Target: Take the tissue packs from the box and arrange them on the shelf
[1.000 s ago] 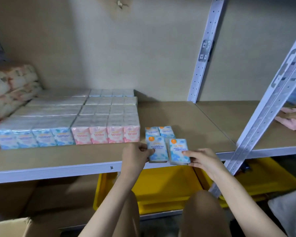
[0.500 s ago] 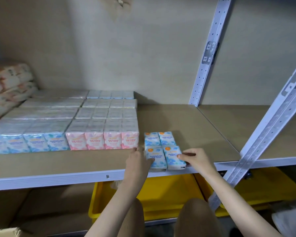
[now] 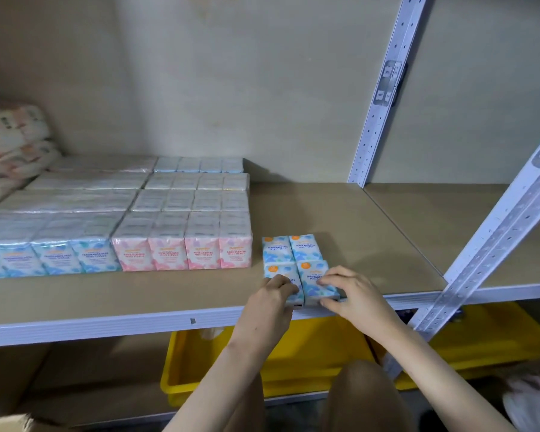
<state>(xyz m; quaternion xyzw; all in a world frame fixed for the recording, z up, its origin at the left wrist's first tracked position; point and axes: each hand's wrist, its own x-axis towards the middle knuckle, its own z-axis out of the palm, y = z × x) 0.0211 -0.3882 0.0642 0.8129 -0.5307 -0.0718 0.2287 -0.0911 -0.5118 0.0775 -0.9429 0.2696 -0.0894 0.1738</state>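
Note:
Two small blue tissue packs [image 3: 309, 277] lie side by side near the front edge of the brown shelf board [image 3: 325, 213]. My left hand [image 3: 270, 302] grips the left one from the front. My right hand [image 3: 353, 294] grips the right one, its fingers curled over the pack's top and front end. Two more blue packs [image 3: 290, 247] lie just behind them. To the left stand rows of wrapped bundles, pink ones [image 3: 184, 252] and blue ones [image 3: 53, 260]. A corner of the cardboard box [image 3: 3, 424] shows at the bottom left.
Slanted white metal uprights [image 3: 493, 244] cross the right side, and another upright [image 3: 381, 98] stands at the back. Yellow bins [image 3: 293, 366] sit under the shelf. Soft patterned packages [image 3: 13, 141] are stacked at the far left. My knees are below the shelf edge.
The two front packs have been lowered flat and pushed back against the two behind them. My hands followed them in and stay on them.

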